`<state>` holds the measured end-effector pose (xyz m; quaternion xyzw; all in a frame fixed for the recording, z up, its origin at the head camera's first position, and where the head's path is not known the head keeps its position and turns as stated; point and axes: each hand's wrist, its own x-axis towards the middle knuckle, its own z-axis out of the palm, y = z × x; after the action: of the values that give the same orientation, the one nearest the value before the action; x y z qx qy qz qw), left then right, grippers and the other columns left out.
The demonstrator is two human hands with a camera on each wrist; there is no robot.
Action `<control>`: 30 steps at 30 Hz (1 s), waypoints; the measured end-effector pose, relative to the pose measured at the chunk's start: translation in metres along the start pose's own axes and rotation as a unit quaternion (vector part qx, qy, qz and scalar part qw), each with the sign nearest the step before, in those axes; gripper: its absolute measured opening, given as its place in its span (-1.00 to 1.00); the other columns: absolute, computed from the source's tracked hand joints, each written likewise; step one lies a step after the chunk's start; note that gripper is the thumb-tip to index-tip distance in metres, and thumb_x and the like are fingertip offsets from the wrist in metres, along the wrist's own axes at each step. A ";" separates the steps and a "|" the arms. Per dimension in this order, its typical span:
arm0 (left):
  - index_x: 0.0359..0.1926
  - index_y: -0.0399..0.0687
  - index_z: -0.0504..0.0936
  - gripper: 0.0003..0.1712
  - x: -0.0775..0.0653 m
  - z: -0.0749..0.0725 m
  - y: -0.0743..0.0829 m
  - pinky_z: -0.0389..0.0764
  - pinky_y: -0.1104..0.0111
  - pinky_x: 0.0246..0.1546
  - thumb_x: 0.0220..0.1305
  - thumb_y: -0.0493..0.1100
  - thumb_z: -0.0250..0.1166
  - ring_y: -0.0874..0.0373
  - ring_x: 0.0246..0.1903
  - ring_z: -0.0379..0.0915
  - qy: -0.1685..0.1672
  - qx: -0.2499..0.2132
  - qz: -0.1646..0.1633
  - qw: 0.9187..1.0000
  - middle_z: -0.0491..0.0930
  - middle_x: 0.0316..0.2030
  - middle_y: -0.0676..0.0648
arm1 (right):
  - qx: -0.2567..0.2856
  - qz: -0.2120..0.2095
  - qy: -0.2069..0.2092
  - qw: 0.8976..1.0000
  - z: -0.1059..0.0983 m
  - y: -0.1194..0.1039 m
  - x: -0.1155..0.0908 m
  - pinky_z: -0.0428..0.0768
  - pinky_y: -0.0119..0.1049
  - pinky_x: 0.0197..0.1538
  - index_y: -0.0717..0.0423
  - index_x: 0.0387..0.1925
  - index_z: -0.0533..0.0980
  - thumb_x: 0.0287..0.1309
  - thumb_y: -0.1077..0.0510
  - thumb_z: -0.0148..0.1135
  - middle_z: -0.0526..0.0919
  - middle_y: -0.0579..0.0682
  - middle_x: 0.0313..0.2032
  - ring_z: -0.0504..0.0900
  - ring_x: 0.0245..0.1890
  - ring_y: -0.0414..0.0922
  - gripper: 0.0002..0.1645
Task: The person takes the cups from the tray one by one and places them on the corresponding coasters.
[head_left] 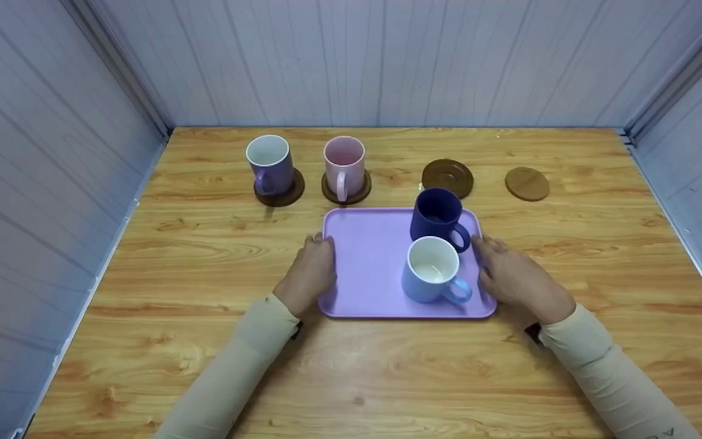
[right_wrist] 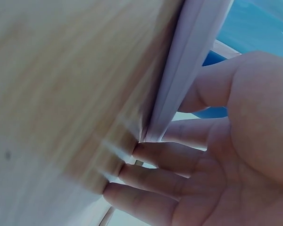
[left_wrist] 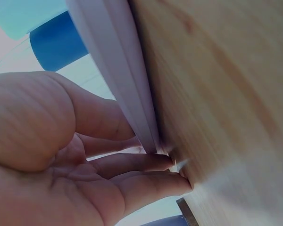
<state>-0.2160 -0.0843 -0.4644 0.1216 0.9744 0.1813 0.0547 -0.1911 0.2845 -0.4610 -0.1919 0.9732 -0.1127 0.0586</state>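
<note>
A lilac rectangular tray (head_left: 363, 262) lies on the wooden table, with both hands at its short sides. My left hand (head_left: 309, 271) grips the left rim, its thumb over the edge and its fingertips low against the tabletop in the left wrist view. At the right rim, my right hand (head_left: 512, 274) holds the tray the same way; the right wrist view shows its fingers (right_wrist: 165, 157) touching the table beside the rim. On the tray's right half stand a light blue mug (head_left: 419, 283) and, behind it, a dark blue mug (head_left: 422, 227), handles to the right.
Behind the tray, a purple mug (head_left: 279, 174) and a pink mug (head_left: 354, 177) each stand on a dark brown coaster. Further right lie a dark round coaster (head_left: 448, 175) and a lighter wooden coaster (head_left: 527, 183). Pale panel walls (head_left: 351, 61) enclose the table's back and sides.
</note>
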 end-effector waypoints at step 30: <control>0.11 -0.52 0.56 -0.65 0.000 0.000 0.000 0.69 -0.09 -0.08 0.34 -0.46 0.12 -0.35 -0.05 0.61 0.016 0.005 0.007 1.000 0.59 0.03 -0.48 | 0.322 0.050 0.129 0.937 -0.022 -0.013 0.013 0.65 -0.51 -0.01 0.22 0.23 0.54 0.43 0.06 0.27 0.73 0.18 0.04 0.71 0.06 0.06 -0.54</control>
<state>-0.2155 -0.0841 -0.4647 0.1257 0.9751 0.1788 0.0371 -0.2017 0.2725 -0.4378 -0.0978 0.8923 -0.4408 -0.0029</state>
